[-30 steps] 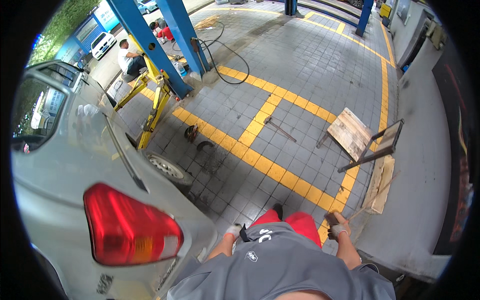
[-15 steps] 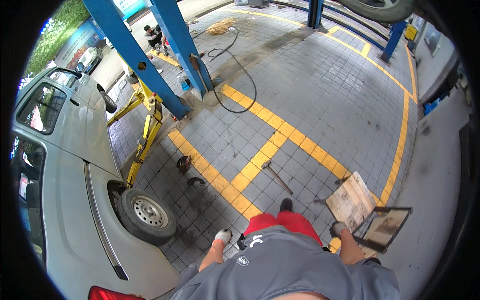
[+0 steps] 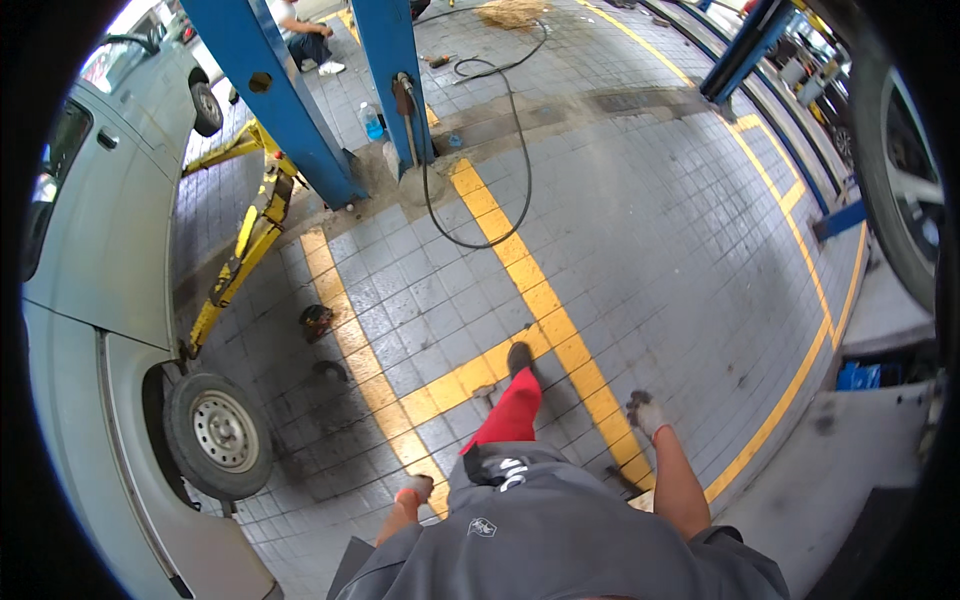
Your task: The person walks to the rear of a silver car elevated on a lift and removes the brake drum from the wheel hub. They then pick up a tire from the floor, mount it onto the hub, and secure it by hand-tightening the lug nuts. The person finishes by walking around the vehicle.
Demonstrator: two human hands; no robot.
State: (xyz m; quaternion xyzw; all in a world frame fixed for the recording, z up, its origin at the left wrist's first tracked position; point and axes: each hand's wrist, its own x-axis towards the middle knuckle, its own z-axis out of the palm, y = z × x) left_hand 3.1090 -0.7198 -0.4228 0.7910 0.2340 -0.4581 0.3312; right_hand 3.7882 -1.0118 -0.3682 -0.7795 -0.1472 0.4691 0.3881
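Note:
My left hand point(image 3: 418, 487), in a pale glove, hangs by my left hip, nearest the van's rear wheel point(image 3: 218, 436). Its fingers are too small and turned away to tell their pose. My right hand point(image 3: 646, 412), gloved with dark fingertips, is held out above the tiled floor with its fingers apart and nothing in them. One dark shoe point(image 3: 520, 358) is planted ahead, on a yellow line. Beside that leg lies the hammer point(image 3: 485, 391), its head showing and its handle mostly hidden. Only a pale edge of the wooden board point(image 3: 643, 501) shows beside my right forearm.
The silver van point(image 3: 100, 240) stands at the left by a yellow lift arm point(image 3: 238, 262) and blue posts point(image 3: 390, 80). A black hose point(image 3: 522, 150) loops over the floor. A dark part point(image 3: 316, 321) lies near the van. A raised tyre point(image 3: 895, 180) hangs right. Another person point(image 3: 308, 45) crouches behind.
I have stepped forward and the view has turned. My right hand has come away from the wooden board and reaches forward with nothing in it. The hammer is now closer to my leg.

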